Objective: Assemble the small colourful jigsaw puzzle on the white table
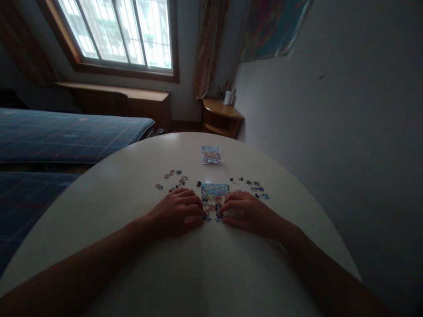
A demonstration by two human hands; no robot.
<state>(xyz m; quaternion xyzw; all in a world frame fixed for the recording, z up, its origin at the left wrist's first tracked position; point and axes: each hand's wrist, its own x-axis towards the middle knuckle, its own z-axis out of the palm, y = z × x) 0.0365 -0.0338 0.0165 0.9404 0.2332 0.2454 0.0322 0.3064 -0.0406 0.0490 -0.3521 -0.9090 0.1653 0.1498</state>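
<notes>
A partly assembled jigsaw puzzle [215, 189] lies on the white round table [211, 264], with a blue lettered band along its top and mixed colours below. My left hand [180, 211] rests at its left edge, fingers curved and thumb close to the index finger at a puzzle piece [207, 217] in the lower left. At the lower right, my right hand [246, 210] has thumb and fingers closed around a small dark puzzle piece [219, 215]. The fingers partly cover both side edges of the puzzle.
Loose puzzle pieces [179, 172] lie left of the puzzle, and more loose pieces [257, 188] lie to the right. Behind it is a printed packet [212, 155]. A bed with a plaid mattress [72, 134] is at the left, a wall [346, 132] at the right.
</notes>
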